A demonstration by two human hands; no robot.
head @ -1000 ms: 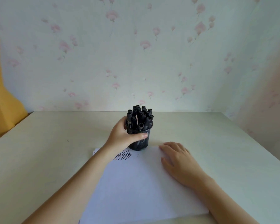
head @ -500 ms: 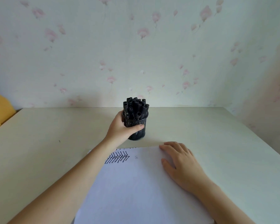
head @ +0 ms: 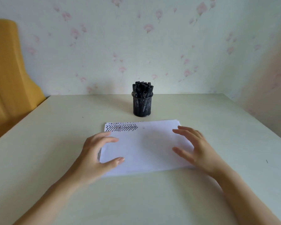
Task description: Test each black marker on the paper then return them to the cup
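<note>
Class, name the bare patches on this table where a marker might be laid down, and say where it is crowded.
Free: table right of the cup; table left of the paper. Crowded: the paper, under left hand and right hand.

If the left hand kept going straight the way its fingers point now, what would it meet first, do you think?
Probably the right hand: the left hand points rightward across the paper, nothing between them. Its height above the sheet is unclear.

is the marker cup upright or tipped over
Upright. The cup stands on its base on the table, markers sticking up from its rim, neither hand touching it.
</note>
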